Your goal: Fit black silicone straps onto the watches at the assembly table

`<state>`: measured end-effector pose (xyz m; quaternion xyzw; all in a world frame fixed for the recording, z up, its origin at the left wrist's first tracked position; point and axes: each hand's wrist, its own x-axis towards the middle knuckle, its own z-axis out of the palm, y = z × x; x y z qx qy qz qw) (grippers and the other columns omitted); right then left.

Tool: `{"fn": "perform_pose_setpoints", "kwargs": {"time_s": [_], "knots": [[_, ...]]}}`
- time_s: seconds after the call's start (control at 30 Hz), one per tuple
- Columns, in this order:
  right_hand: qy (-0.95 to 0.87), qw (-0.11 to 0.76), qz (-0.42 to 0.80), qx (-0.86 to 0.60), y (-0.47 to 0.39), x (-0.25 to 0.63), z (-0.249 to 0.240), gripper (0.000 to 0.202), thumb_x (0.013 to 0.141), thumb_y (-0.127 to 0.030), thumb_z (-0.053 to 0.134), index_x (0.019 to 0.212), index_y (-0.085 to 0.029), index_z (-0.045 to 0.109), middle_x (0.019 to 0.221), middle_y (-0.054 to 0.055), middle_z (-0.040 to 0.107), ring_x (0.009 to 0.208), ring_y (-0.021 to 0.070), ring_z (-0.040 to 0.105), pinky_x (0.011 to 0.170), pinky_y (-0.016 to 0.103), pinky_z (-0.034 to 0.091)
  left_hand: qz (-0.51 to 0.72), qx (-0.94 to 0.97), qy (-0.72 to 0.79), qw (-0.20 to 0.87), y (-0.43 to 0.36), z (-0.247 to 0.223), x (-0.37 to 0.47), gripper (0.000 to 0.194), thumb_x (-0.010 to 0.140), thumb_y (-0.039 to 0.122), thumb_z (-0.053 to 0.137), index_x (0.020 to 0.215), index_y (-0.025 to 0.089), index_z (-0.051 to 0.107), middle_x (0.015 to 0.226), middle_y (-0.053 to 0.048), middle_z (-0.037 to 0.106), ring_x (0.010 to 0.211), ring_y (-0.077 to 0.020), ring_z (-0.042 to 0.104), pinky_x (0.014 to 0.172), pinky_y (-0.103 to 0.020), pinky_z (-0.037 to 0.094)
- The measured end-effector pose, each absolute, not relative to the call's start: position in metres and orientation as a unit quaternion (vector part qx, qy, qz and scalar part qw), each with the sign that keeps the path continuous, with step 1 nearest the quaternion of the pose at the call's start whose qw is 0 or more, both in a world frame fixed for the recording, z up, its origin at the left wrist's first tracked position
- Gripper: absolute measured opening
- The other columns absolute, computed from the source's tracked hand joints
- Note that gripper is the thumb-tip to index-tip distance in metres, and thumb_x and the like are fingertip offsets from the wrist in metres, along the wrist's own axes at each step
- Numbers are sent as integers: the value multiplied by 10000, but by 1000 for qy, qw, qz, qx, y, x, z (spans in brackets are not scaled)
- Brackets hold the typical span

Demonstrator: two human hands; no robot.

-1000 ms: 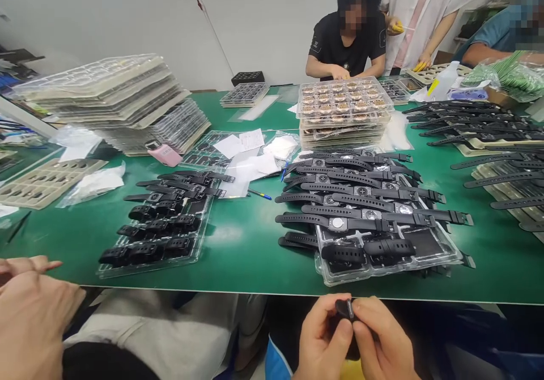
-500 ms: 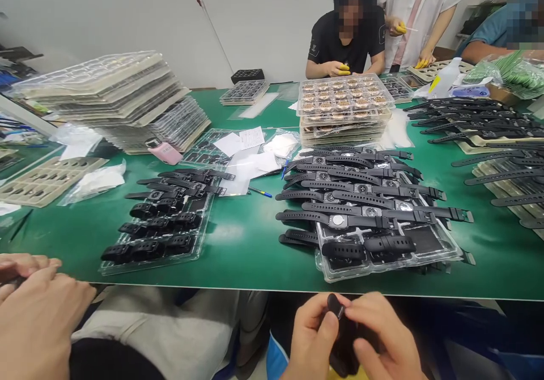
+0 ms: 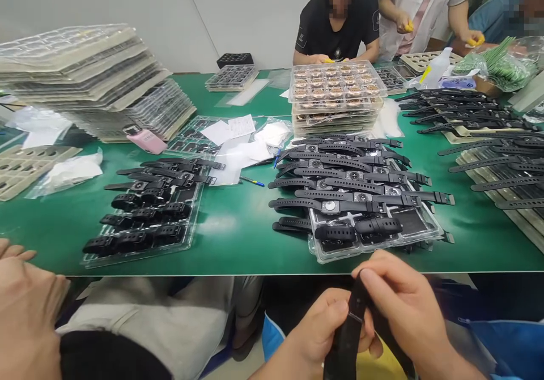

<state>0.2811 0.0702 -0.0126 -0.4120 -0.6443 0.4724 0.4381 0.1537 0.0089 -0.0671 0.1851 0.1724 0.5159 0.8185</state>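
My left hand (image 3: 318,323) is closed around a black smartwatch (image 3: 345,343), thumb pressed near the buckle of its strap. With thumb and fingers my right hand (image 3: 406,303) pinches the strap's upper end. Both hands are below the table's front edge, and the watch's case cannot be made out. Just beyond them, a clear tray (image 3: 419,238) carries many black watches (image 3: 355,175), most with straps laid out straight and a few curled at the front.
At left, a co-worker's hands (image 3: 25,306) work beside another tray of watches (image 3: 136,238). Tall tray stacks (image 3: 89,74) stand behind. A pink bottle (image 3: 144,139), papers (image 3: 238,148) and a pen (image 3: 253,181) lie mid-table. Co-workers (image 3: 340,23) are across the green table (image 3: 238,255).
My hands have risen with the watch, and the right hand has drawn the strap's end upward, so more strap shows. The view has shifted a little.
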Motion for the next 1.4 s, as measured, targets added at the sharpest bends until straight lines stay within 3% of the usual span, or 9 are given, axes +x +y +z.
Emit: {"fn": "perform_pose_setpoints", "kwargs": {"time_s": [0.17,0.57,0.8,1.03,1.4], "knots": [[-605,467,454,-458,85,284,-7,164,936,-289,733,799,-248,813,680,-17,617,524,119,485,487,242,409,523,143,161,825,5,-66,157,525,847,654,797,767,147,688,490,90,385,403,-70,318,505,-251,454],[-584,456,469,-481,89,275,-16,197,946,-351,713,817,-233,803,613,-40,515,502,114,444,456,242,338,531,100,104,835,1,-82,158,481,953,566,724,824,104,685,598,53,417,469,-65,388,414,-210,576],[-563,448,500,-483,92,274,-20,199,957,-372,728,847,-224,802,589,-51,504,490,100,481,445,199,386,542,94,74,832,-1,-89,159,425,978,506,712,903,88,702,605,53,417,493,-66,401,440,-211,609],[-542,441,529,-481,90,280,-22,217,969,-412,745,891,-219,803,552,-61,509,441,98,531,396,168,427,544,102,83,829,-2,-90,161,482,968,538,708,804,87,672,590,48,404,482,-63,405,437,-210,607],[-536,451,528,-479,88,273,-24,201,964,-394,748,891,-219,817,534,-63,524,433,95,560,406,157,460,547,104,80,827,-3,-87,161,454,975,523,702,835,93,665,612,42,435,469,-58,383,393,-181,555]]}}
